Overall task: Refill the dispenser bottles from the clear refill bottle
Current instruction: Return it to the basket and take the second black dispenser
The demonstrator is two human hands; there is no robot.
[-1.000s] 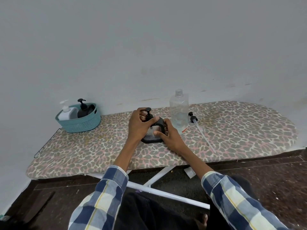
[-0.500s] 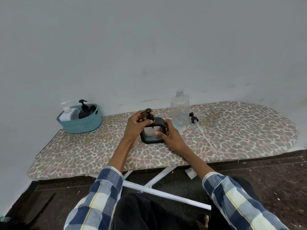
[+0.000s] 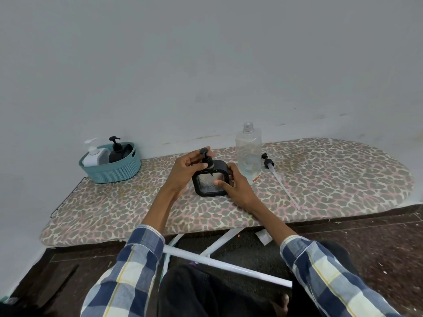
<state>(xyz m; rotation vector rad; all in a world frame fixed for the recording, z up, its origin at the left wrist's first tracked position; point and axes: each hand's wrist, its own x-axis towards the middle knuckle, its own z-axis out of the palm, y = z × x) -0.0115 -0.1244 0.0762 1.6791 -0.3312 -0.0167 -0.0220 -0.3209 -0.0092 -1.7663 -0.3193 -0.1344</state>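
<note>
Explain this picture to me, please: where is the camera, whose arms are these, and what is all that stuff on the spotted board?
No machine here: a person wears a wide-angle camera on the head, looking forward and down, so you see their own arms in checked sleeves. The spotted surface is an ironing board standing against a wall.

The left hand pinches the black pump top of a squarish black dispenser bottle with a clear window. The right hand steadies that bottle from the side.

Just behind the right hand stands the clear refill bottle, upright with its cap off. To its right lies a loose black pump with a long clear tube.

At the far left sits a teal basket holding two more dispensers, a white one and a black one.
</note>
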